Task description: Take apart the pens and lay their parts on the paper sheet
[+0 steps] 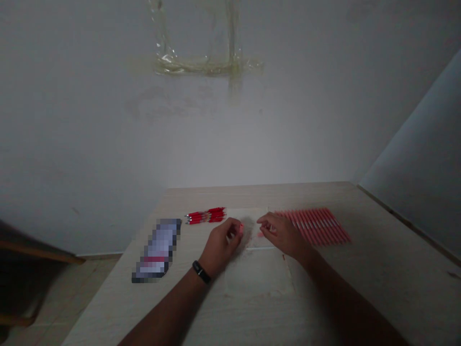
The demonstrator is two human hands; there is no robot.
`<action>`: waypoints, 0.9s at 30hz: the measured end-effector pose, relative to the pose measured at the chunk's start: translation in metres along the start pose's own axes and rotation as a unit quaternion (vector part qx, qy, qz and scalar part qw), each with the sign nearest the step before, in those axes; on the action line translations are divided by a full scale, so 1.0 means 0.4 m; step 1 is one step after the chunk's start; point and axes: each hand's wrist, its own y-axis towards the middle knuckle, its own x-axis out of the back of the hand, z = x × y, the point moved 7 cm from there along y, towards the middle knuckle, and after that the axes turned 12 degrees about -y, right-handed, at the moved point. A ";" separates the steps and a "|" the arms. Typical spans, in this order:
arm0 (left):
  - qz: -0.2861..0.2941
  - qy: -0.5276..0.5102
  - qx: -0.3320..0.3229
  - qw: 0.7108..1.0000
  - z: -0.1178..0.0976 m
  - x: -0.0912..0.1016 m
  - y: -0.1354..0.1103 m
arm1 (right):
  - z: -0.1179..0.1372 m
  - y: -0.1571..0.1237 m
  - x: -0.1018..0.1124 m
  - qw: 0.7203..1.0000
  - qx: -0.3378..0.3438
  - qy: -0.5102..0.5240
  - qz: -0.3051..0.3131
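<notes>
My left hand rests on the table with its fingers curled round a small red piece that shows at the fingertips. My right hand lies a little to the right, its fingers pinched together over another small red bit on a white sheet. A small heap of red pens lies just beyond my left hand. A neat row of several red pens lies side by side right of my right hand. A black band circles my left wrist.
The light wooden table stands against a pale wall. A blurred-out rectangular item lies at the left of the table. A dark wooden piece of furniture stands at the far left, over a tiled floor.
</notes>
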 end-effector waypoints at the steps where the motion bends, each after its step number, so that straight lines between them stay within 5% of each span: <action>1: -0.007 -0.011 0.000 1.000 0.000 0.004 0.001 | -0.007 0.002 0.007 1.000 0.001 -0.010 0.000; 9: -0.045 0.006 -0.012 0.999 -0.009 0.021 0.003 | -0.051 0.004 0.029 0.997 -0.023 -0.062 0.050; 19: 0.007 0.080 0.051 0.995 0.054 -0.007 -0.004 | -0.064 -0.043 -0.028 0.979 -0.003 -0.034 0.200; 27: 0.032 0.098 0.053 0.993 0.070 -0.022 -0.007 | -0.057 -0.051 -0.045 0.975 0.013 -0.034 0.218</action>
